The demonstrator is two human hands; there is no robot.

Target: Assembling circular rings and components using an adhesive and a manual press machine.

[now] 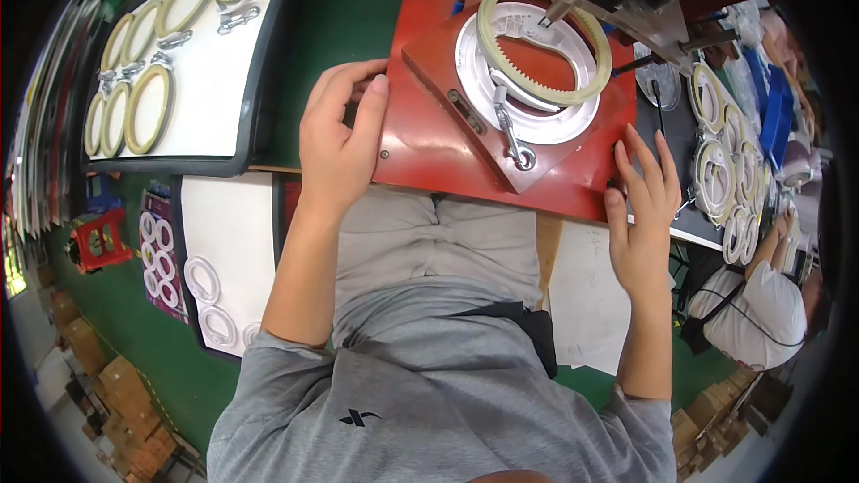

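My left hand (344, 130) is at the left edge of the red machine base (429, 156). Its fingers curve loosely, the thumb stands apart, and no object shows in it. At the base's right front corner is my right hand (646, 201), fingers spread and holding nothing; something small and dark is partly hidden behind its fingertips. Between them, a white plastic ring (470, 67) lies on a tilted reddish-brown plate (438, 67). A beige ring with inner teeth (595, 45) rests over it, beneath the machine's metal head (591, 0). A metal snap hook (512, 130) hangs over the white ring's near side.
At left, a white board (210, 89) with a dark rim carries several beige rings and snap hooks. Below it, another board (228, 233) bears white rings. Several more rings (716, 170) lie at right, near a seated person (752, 313). A red stool (100, 241) stands on the green floor.
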